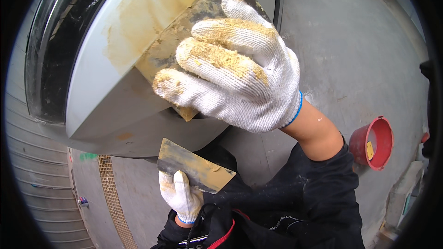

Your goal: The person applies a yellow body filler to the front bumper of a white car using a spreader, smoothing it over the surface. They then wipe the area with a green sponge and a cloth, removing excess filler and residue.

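Note:
My right hand [244,69], in a white knit glove caked with yellow putty, is spread over a wide flat putty spreader [166,48]. Its fingers press the blade against the pale car body panel [108,50], where a smear of yellow putty [152,11] covers the upper part. The thumb side of the grip is partly hidden. Lower down, my left hand [180,196], gloved too, grips a second metal putty spreader [194,166] by its lower edge. A lump of yellow putty lies on that blade's right end. This blade is apart from the panel.
A dark car lamp or window [60,41] borders the panel on the left. On the grey floor [341,55] to the right stands a red bucket [374,145] with a yellow piece inside. A floor grate [113,198] runs along the lower left, near a ribbed wall or shutter [39,180].

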Demonstrator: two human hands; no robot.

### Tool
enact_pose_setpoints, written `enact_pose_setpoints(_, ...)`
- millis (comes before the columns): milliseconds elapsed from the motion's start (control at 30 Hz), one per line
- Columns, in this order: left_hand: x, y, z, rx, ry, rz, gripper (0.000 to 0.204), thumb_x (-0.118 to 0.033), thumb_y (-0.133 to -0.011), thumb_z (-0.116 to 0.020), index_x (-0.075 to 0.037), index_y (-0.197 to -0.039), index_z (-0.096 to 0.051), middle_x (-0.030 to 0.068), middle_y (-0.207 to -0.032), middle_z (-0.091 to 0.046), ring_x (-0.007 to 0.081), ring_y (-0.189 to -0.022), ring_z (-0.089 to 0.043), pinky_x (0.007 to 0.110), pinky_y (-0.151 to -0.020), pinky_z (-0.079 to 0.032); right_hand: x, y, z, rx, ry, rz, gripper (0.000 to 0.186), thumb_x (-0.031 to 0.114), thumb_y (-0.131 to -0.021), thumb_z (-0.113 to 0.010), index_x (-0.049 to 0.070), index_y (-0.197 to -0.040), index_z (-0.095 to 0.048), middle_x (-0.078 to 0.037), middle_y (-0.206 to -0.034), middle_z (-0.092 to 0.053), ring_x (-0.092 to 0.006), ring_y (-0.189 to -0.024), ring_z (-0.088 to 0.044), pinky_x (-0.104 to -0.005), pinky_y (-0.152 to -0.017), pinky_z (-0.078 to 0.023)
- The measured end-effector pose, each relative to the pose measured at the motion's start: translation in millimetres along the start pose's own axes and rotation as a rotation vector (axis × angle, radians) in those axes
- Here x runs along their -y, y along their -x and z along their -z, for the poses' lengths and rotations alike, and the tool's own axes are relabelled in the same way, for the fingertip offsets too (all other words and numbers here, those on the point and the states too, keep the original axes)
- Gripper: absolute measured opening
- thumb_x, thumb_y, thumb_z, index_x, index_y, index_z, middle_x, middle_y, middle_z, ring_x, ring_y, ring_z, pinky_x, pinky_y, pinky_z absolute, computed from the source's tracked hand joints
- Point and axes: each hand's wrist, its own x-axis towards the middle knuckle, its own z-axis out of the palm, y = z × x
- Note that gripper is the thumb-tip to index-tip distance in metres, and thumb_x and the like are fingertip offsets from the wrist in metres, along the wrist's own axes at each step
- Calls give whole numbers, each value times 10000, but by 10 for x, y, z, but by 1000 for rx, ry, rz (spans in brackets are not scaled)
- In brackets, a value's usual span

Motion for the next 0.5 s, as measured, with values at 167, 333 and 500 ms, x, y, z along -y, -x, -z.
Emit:
enact_pose_setpoints(167, -8, -4, -2, 15, 5, -3, 487, -104, -1092, -646, 67, -1522, -494, 157, -1350, -676, 225, -1155, -699, 380, -1017, -586, 154, 106, -149, -175, -99, -104, 376, 266, -792, -940, 231, -1128, -774, 14, -1143, -714, -304, -1108, -701, -392, -837, -656)
enact_pose_setpoints(333, -17, -44, -48, 12, -38, 20, 495, -145, -1100, -662, 72, -1513, -497, 160, -1338, -677, 217, -1129, -703, 368, -991, -592, 350, 552, 2, 59, -127, -97, 411, 244, -782, -927, 236, -1164, -774, -7, -1195, -686, -359, -1088, -687, -421, -843, -652)
enact_pose_setpoints(500, 89, -221, -82, 28, -51, 15, 491, -136, -1111, -628, 53, -1540, -482, 153, -1361, -668, 222, -1158, -696, 363, -1001, -583, 211, 902, 21, 253, -169, -23, 386, 211, -802, -881, 226, -1175, -787, 4, -1186, -682, -293, -1109, -695, -457, -937, -642)
